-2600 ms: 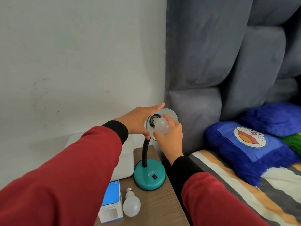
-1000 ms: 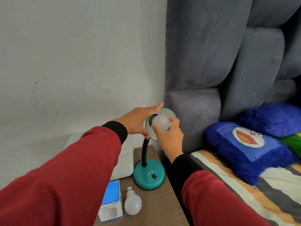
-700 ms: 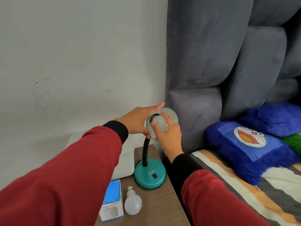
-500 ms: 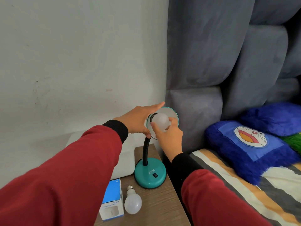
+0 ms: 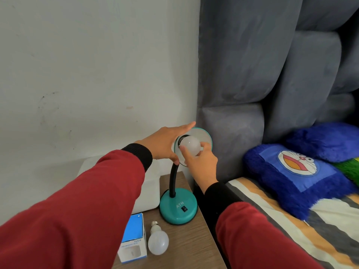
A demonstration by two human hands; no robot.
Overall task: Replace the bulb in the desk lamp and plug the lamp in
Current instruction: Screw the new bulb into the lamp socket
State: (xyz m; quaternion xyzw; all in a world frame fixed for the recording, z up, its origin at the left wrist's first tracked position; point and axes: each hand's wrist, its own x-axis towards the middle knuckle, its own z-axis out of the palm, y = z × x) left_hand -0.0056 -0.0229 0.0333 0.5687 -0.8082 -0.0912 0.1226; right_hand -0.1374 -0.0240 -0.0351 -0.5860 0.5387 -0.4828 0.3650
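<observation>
A teal desk lamp stands on a wooden bedside table, its round base [image 5: 178, 206] near the table's right edge and a black gooseneck rising to the teal-rimmed shade [image 5: 204, 135]. My left hand [image 5: 165, 145] lies over the back of the shade, fingers straight and thumb under the rim. A white bulb [image 5: 190, 145] sits in the shade's socket, and my right hand [image 5: 201, 164] grips it with its fingertips and thumb. A second white bulb [image 5: 157, 241] lies on the table with its screw base pointing at the lamp. No cord or plug shows.
A blue and white bulb box [image 5: 134, 237] lies left of the loose bulb. A white box [image 5: 147, 189] stands behind on the bedside table [image 5: 186, 243]. The grey padded headboard [image 5: 252, 74] and a bed with blue pillows [image 5: 291, 177] lie to the right.
My right hand's fingers have shifted round the bulb in the socket, turning it in small steps. My left hand has stayed on the shade. The lamp base has not moved.
</observation>
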